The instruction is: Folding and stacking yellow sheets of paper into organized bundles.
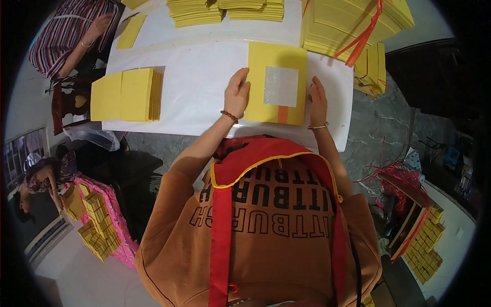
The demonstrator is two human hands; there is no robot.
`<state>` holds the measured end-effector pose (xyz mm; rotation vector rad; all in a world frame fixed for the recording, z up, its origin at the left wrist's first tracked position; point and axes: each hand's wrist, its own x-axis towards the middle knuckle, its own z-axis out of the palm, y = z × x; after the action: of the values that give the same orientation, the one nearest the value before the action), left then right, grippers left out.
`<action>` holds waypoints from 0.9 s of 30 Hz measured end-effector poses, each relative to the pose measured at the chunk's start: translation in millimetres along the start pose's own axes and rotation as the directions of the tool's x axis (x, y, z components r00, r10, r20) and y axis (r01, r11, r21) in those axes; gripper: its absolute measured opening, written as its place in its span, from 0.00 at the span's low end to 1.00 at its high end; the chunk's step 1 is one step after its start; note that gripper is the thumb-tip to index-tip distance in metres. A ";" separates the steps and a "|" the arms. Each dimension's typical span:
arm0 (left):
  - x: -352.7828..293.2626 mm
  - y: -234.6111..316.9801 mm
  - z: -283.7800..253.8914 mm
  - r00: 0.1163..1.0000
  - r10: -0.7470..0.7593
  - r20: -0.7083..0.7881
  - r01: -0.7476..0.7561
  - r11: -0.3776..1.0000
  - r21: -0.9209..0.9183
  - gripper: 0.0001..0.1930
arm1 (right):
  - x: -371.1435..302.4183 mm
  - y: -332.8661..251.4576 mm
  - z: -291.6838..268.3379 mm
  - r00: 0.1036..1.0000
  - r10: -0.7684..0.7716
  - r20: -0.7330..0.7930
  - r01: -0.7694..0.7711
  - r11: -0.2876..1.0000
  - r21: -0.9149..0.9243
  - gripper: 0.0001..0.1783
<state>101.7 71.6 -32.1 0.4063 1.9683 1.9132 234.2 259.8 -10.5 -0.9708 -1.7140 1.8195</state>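
Observation:
A yellow sheet of joss paper [255,110] with a silver foil square and an orange strip lies on the white table before me, perhaps topping a stack whose depth I cannot tell. My left hand [237,94] rests along its left edge, fingers stretched out and touching it. Beyond the right edge, a small gap away, my right hand [318,101] stands on its side with fingers straight and nothing in them. To the left, a fanned bundle of yellow paper [125,95] reaches over the table's edge.
Yellow paper stacks [253,11] line the table's far side. Large yellow bundles [340,28] with orange ties [364,38] fill the back right. A co-worker's hand [97,28] is at the far left; another person [43,179] works beside a pink-covered surface [115,225] holding yellow bundles.

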 end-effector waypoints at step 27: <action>-16.6 63.5 -0.1 0.480 0.353 0.803 -0.817 0.512 0.263 0.06 | -4.8 25.2 -21.6 0.868 -0.344 0.359 0.423 0.890 -0.170 0.10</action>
<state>113.5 66.6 32.3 1.9884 1.9581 0.9659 257.0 267.5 -33.9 -0.3745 -2.1854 1.5828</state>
